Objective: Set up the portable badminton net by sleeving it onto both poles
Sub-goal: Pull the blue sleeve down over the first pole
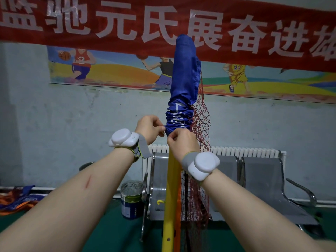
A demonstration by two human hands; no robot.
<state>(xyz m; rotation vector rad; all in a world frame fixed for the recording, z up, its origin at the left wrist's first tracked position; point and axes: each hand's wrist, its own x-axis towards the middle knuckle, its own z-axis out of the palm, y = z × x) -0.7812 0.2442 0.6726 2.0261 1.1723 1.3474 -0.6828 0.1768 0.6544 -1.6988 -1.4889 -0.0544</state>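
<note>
Floor [127,233]: green. Wall [54,115]: pale, scuffed, carrying a red banner [236,24] over a sports mural [118,70].

Against the wall we list a white radiator [245,153] and grey metal seats [263,179]. A paint can [131,200] stands left of them, and a cloth heap [16,200] lies far left.

Yellow pole [170,197]: upright before us, partly hiding the seats. Blue sleeve [183,79]: bunched over its top. Red net [200,124]: hanging down its right side.

Our left hand [149,128] and right hand [181,142] both pinch the sleeve's lower hem.
</note>
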